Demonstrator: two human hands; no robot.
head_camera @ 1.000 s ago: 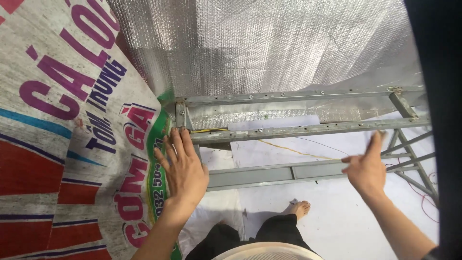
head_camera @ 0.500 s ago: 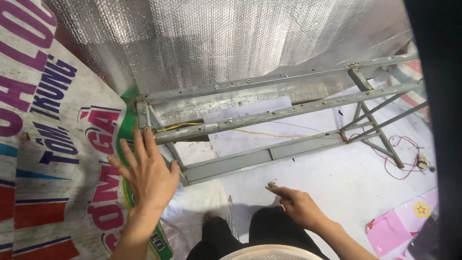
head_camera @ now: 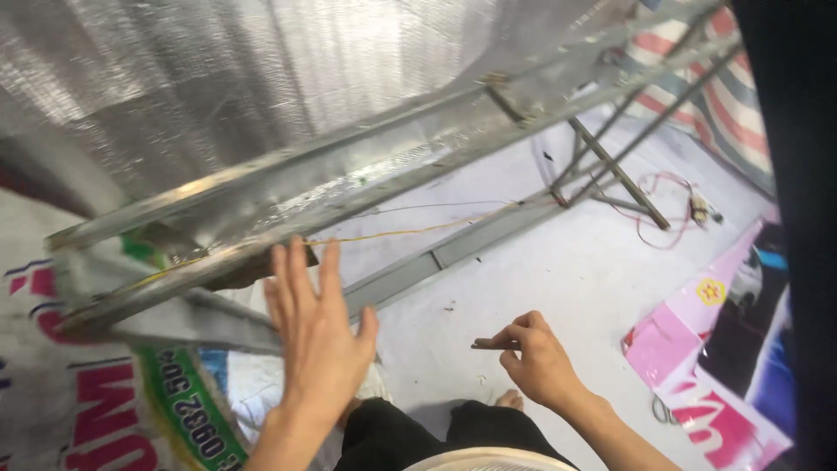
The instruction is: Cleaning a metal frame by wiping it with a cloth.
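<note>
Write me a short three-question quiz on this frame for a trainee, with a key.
1. True or false: the left hand is spread flat, fingers up, in front of the metal frame.
2. What does the right hand pinch? A) a small dark rod B) a pink cable C) a roll of tape
3. What silvery material hangs behind the frame?

Key
1. True; whether the palm presses the frame cannot be told.
2. A; the rod pokes out leftward from the fingertips.
3. Foil-faced bubble sheet, draped over the frame's top rail.
</note>
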